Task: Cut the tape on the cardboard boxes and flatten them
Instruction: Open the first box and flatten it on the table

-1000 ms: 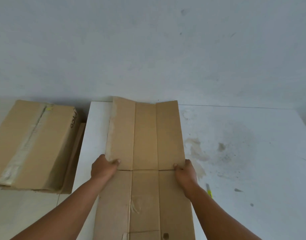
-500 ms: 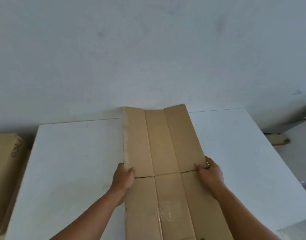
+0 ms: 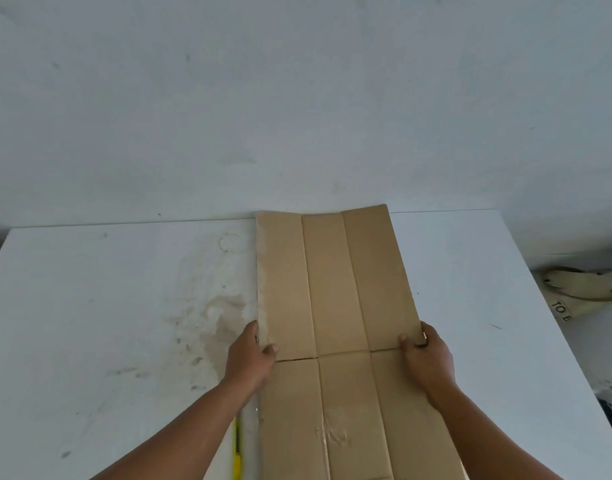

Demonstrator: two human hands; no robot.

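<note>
Our left hand (image 3: 250, 355) and right hand (image 3: 425, 355) pinch the flattened box (image 3: 327, 289) by its 2 side edges; it looks light, stiff, bendable at creases.

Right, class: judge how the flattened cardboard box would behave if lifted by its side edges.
The flattened cardboard box probably bends along its visible creases rather than staying rigid. It looks thin, so likely light; the left hand and right hand grip only its edges.
</note>
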